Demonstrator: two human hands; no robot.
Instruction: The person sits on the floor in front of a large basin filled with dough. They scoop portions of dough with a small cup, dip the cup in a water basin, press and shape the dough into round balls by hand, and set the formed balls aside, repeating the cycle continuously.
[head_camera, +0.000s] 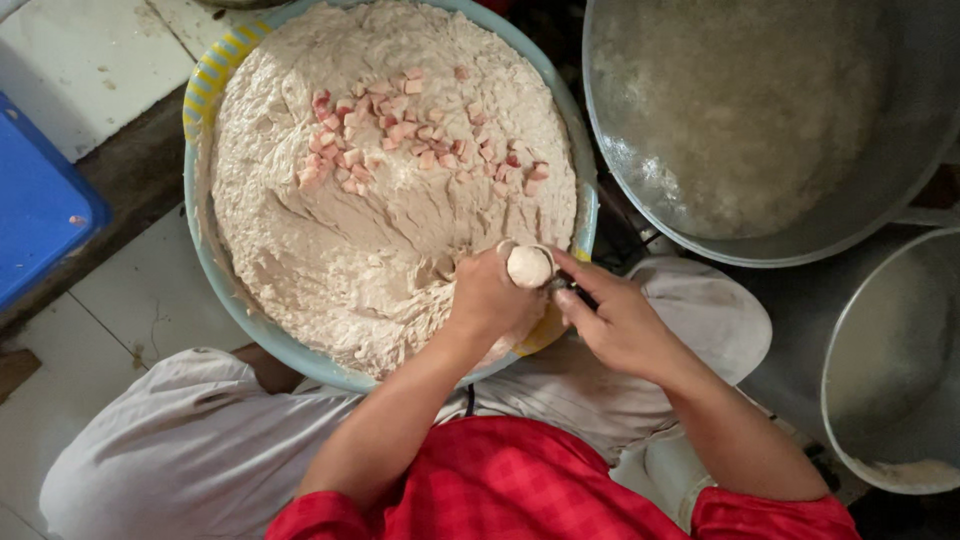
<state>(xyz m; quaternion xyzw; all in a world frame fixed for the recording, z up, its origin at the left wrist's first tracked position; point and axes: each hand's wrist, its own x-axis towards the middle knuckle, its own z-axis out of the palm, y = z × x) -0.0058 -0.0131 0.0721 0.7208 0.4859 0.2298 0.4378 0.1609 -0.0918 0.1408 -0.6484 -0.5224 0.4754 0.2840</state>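
Clearly the work is at an early stage, judging by how things lie: the wide pale-blue plastic basin (205, 215) is filled almost to its rim with a thick, beige, whipped-looking paste (330, 210), and only one small round ball of that paste (529, 266) shows. The left hand (492, 298) is closed into a fist at the basin's near right edge, and the smooth, pale ball bulges out of the top of that fist, between thumb and forefinger. The right hand (622, 322), just beside the ball on the side away from the basin's middle, is pinched shut on a small dark utensil (578, 291) (possibly a spoon; most of it is hidden), whose tip meets the ball.

The paste looks dense and sticky, with ragged ridges, and a scatter of small pink cubes (420, 135) lies on its far half. To the right of the basin stands a large round metal pot of cloudy water (760, 120); no finished balls can be made out in it. Nearly all the paste is left.
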